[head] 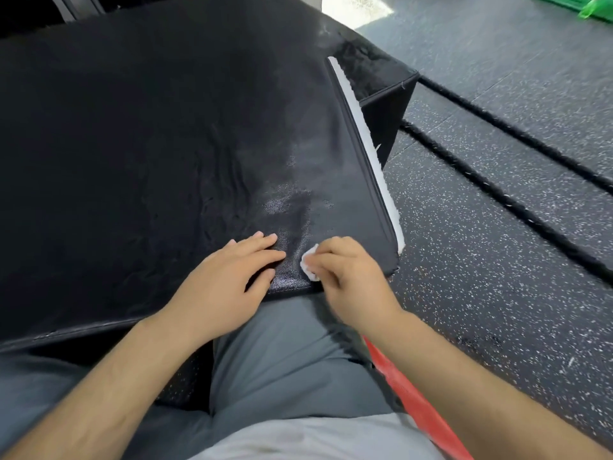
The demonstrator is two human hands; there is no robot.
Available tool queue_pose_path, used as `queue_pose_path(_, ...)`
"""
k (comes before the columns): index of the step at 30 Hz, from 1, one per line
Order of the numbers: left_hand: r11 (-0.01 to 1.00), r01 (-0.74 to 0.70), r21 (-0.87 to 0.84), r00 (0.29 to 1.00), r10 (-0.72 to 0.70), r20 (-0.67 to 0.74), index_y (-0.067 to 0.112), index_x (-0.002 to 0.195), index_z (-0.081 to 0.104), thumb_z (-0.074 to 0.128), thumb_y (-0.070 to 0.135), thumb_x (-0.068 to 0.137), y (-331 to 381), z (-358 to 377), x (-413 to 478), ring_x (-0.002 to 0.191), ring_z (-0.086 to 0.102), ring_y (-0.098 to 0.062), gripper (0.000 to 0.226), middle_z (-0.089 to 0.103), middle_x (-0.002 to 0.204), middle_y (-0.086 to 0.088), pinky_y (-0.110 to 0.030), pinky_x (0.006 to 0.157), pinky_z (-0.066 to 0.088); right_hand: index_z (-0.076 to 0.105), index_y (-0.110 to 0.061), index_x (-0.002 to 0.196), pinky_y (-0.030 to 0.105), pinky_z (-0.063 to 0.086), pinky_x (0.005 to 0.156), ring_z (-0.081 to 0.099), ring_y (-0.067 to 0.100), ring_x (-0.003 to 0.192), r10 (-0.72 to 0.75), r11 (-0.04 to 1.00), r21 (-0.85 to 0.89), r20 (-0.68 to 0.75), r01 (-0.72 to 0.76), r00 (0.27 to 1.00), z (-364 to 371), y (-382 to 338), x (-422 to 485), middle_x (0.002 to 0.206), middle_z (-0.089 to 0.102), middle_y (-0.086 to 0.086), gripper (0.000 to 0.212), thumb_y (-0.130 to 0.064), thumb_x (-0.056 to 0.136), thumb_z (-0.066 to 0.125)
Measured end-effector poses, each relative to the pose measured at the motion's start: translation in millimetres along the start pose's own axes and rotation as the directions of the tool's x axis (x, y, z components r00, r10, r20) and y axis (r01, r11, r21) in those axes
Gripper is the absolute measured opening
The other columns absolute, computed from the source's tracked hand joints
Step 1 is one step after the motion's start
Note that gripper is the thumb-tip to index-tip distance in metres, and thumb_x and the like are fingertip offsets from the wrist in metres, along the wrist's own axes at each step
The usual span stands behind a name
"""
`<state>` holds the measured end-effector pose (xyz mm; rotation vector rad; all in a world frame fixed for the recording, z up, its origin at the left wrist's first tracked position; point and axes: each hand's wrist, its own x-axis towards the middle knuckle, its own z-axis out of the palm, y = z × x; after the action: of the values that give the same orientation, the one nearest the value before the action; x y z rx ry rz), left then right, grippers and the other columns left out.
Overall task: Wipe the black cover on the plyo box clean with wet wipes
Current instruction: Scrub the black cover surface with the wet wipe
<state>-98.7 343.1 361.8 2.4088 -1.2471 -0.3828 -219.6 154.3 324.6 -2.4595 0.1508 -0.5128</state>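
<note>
The black cover [159,144] lies spread over the plyo box and fills the upper left of the view. It looks wrinkled in the middle, with dull wet patches near its right side. A white strip [365,141] runs along the cover's right edge. My left hand [229,280] rests flat on the cover near its front edge, fingers straight. Just to its right, my right hand [348,280] holds a small crumpled white wet wipe [308,265] against the cover near the front right corner.
Speckled dark rubber floor [497,260] stretches to the right, crossed by two thick black ropes [517,207]. A red edge [408,393] shows beside my right forearm. Something green [583,8] lies at the far top right. My grey-trousered legs are below the box.
</note>
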Motion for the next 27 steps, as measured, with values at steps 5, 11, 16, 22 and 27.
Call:
queue_pose_path(5,0.999,-0.007,0.044,1.0,0.007,-0.003,0.041,0.137,0.056,0.045,0.039,0.102,-7.2,-2.5,0.0,0.143,0.029,0.006,0.037,0.039,0.151,0.028,-0.026,0.117,0.026,0.077,-0.015,0.082,0.03,0.048,0.082,0.058,0.018,0.091,0.22,0.975,-0.011,-0.137,-0.224,0.966,-7.5,26.1,19.8,0.089,0.061,-0.011,0.014,-0.004,0.088,0.071)
queue_pose_path(11,0.965,-0.035,0.26,0.998,0.05,-0.048,0.033,0.123,0.064,0.039,0.046,0.094,-1.2,-10.8,33.7,0.099,0.049,-0.014,0.041,0.054,0.11,0.016,-0.04,0.081,0.047,0.076,-0.016,0.086,0.031,0.047,0.078,0.053,0.017,0.09,0.094,0.995,-0.012,-0.02,-0.094,0.995,5.5,10.9,30.0,0.089,0.061,-0.01,0.02,0.001,0.087,0.066)
queue_pose_path(16,0.967,0.015,0.253,0.996,-0.036,0.078,0.04,0.15,0.039,0.016,0.064,0.086,-11.9,-5.6,52.1,0.151,0.015,-0.019,0.073,0.026,0.161,0.011,-0.044,0.123,0.017,0.075,-0.014,0.083,0.024,0.043,0.079,0.046,0.01,0.089,0.182,0.982,-0.028,-0.079,-0.185,0.98,10.0,12.7,50.7,0.087,0.054,-0.014,0.017,-0.003,0.09,0.063)
queue_pose_path(22,0.958,-0.003,0.285,0.992,-0.034,0.124,0.047,0.153,0.028,0.016,0.068,0.088,-18.9,-11.0,57.1,0.154,0.008,-0.013,0.07,0.016,0.165,0.016,-0.038,0.122,0.013,0.076,-0.013,0.092,0.032,0.048,0.08,0.055,0.022,0.091,0.108,0.994,-0.033,-0.001,-0.108,0.994,9.2,14.3,48.6,0.093,0.062,-0.004,0.028,0.007,0.085,0.058)
queue_pose_path(27,0.961,-0.014,0.276,0.991,-0.022,0.129,0.046,0.15,0.034,0.02,0.07,0.086,-18.9,-14.2,59.0,0.152,0.017,-0.012,0.07,0.024,0.162,0.017,-0.041,0.115,0.026,0.074,-0.011,0.086,0.034,0.049,0.085,0.056,0.02,0.095,0.254,0.967,-0.022,-0.042,-0.255,0.966,12.0,26.2,85.5,0.091,0.061,-0.004,0.018,0.0,0.09,0.06)
